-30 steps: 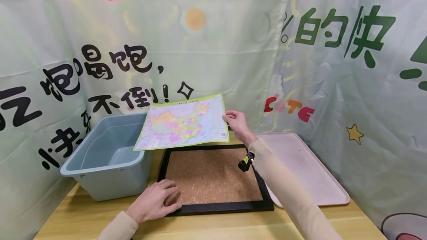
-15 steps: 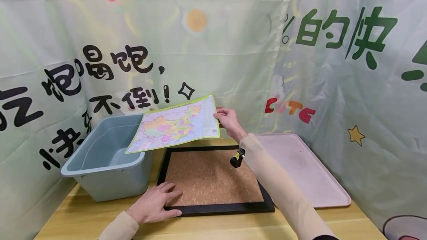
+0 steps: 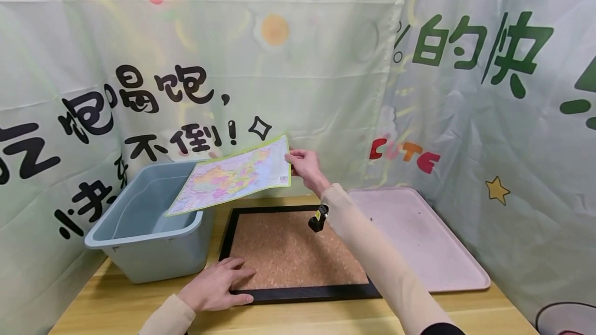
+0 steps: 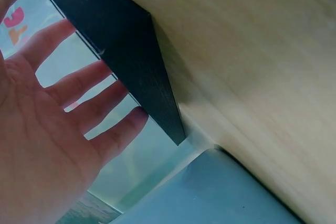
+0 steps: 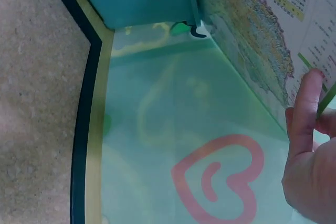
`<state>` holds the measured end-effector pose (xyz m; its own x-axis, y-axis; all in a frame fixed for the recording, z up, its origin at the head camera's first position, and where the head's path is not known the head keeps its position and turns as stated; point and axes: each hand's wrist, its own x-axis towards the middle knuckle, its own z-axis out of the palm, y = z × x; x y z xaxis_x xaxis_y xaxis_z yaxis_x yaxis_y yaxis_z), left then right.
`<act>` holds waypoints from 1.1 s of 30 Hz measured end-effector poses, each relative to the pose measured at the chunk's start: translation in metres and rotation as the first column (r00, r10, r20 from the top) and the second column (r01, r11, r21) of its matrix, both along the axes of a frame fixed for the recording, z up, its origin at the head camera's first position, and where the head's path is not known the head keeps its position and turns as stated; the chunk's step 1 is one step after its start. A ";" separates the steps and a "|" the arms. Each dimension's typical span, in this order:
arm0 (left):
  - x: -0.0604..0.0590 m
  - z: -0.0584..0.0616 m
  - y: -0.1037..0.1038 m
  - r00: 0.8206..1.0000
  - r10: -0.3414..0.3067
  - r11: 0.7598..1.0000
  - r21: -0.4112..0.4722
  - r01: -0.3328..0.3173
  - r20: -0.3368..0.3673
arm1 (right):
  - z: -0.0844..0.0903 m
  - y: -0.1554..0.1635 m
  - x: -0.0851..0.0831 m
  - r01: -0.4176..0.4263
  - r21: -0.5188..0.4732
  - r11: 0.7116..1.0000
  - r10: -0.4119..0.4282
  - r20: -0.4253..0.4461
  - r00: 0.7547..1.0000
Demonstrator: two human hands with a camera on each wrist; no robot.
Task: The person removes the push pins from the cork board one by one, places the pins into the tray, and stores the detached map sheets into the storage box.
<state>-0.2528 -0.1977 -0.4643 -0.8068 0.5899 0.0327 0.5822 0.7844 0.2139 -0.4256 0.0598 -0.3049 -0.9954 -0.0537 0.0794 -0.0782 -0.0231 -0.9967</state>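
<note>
The right hand (image 3: 304, 165) pinches one corner of the map (image 3: 233, 174), a thumb-and-finger grip at the sheet's 3 o'clock edge; the map hangs tilted in the air, its far end over the grey bin (image 3: 144, 221) at 9 o'clock. The left hand (image 3: 216, 286) lies flat, fingers straight, on the black frame of the cork board (image 3: 293, 249) at its 7 o'clock corner. Held by one corner, the limp sheet could droop, catch the bin's rim, crease or slip out. The pink tray (image 3: 419, 237) sits on the surface at 3 o'clock.
</note>
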 end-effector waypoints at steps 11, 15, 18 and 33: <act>0.002 0.001 -0.006 1.000 0.021 1.000 0.006 -0.022 0.020 | 0.010 -0.019 0.004 -0.159 -0.103 0.982 0.165 0.056 0.985; 0.003 0.000 -0.008 1.000 0.019 1.000 0.018 -0.020 0.007 | 0.009 -0.029 0.006 -0.199 -0.085 0.976 0.202 0.029 0.979; 0.004 -0.001 -0.008 1.000 0.017 1.000 0.022 -0.017 0.005 | 0.006 -0.034 0.006 -0.203 -0.059 0.977 0.204 0.016 0.979; 0.001 -0.002 0.000 0.999 0.015 1.000 0.012 -0.015 0.042 | 0.006 -0.046 0.008 -0.211 -0.046 0.976 0.212 0.017 0.977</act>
<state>-0.2521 -0.1977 -0.4665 -0.8162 0.5777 0.0061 0.5610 0.7900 0.2475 -0.4173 0.0134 -0.2992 -0.9633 -0.2605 0.0645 -0.0449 -0.0803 -0.9958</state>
